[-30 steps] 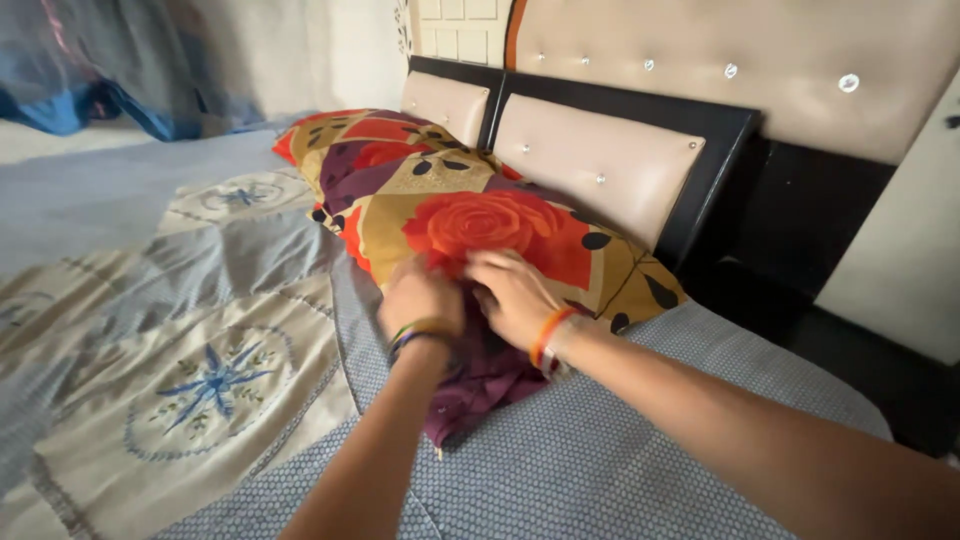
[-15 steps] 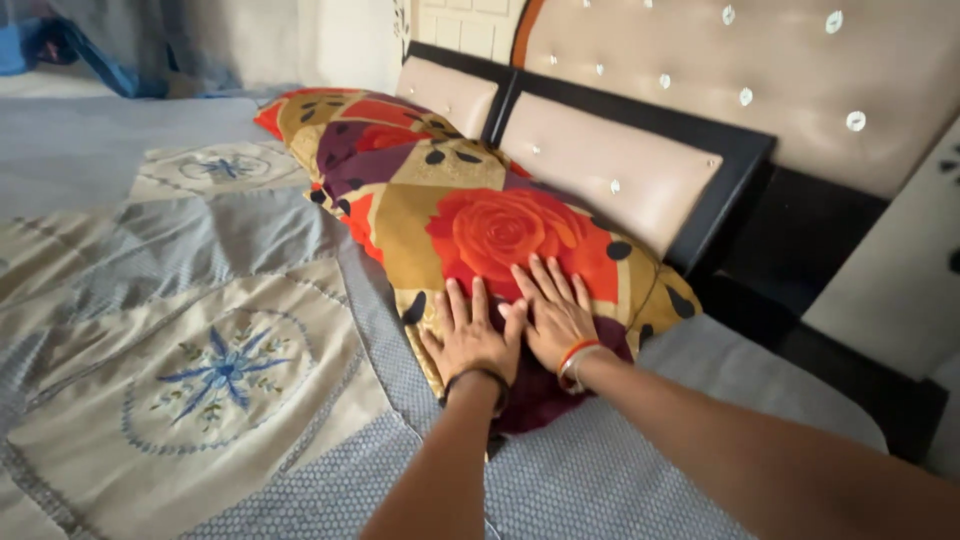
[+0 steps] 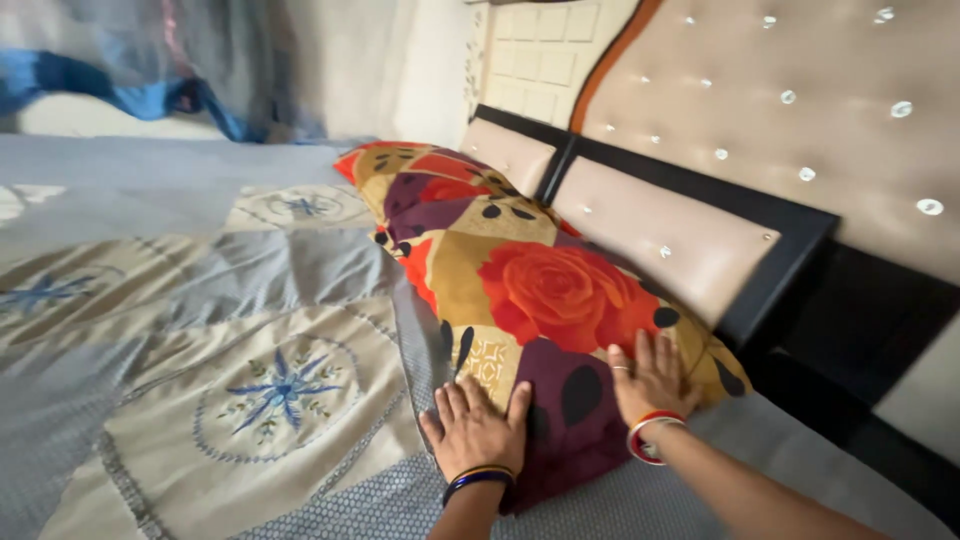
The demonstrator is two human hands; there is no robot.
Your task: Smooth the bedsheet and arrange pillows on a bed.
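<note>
Lying along the head end of the bed, the pillow (image 3: pixel 520 290) in its patchwork cover of red roses, ochre panels and dark purple patches with black leaf shapes runs its long axis parallel to the headboard, from the near end under the hands away toward the far upper left, where a second pillow (image 3: pixel 425 170) in the same print carries the line on. The left hand (image 3: pixel 475 425) lies flat, fingers spread, on the near lower corner of the pillow where it meets the bedspread, grasping nothing; a dark blue and gold bangle (image 3: pixel 478 478) circles its wrist. The right hand (image 3: pixel 652 378) also rests open and flat, palm down on the near end by the purple patch, holding nothing, with a red and white bangle (image 3: pixel 648 436) at the wrist. Just behind the pillow rises the headboard (image 3: pixel 660 225), with beige padded panels set in a black frame, and above it a taller tufted beige panel (image 3: pixel 800 110) studded with shiny buttons. In front and to the left spreads the bedspread (image 3: pixel 270 390), grey and cream with blue embroidered flower medallions. Well apart, at the far side of the bed, hangs a blue and grey curtain (image 3: pixel 150 80).
</note>
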